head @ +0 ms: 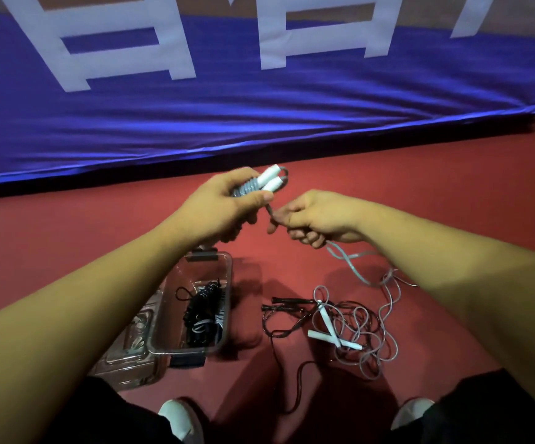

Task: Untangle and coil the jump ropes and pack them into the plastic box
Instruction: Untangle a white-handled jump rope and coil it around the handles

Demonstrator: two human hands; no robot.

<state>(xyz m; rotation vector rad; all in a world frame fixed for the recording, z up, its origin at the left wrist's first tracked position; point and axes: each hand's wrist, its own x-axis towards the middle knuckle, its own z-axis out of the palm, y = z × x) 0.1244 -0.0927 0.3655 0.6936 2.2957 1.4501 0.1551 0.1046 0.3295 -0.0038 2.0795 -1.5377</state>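
Between the two hands I see a grey jump rope (245,188): the left hand (224,206) grips its two white handles (269,175) with cord wound around them, and the right hand (317,219) is curled round the loose cord, which trails to the red floor (436,187). Below the left hand sits the clear plastic box (183,349), a coiled black rope (205,309) inside. Below the right hand lies a tangle of black and grey ropes (340,328). Beyond both hangs a blue banner (259,116).
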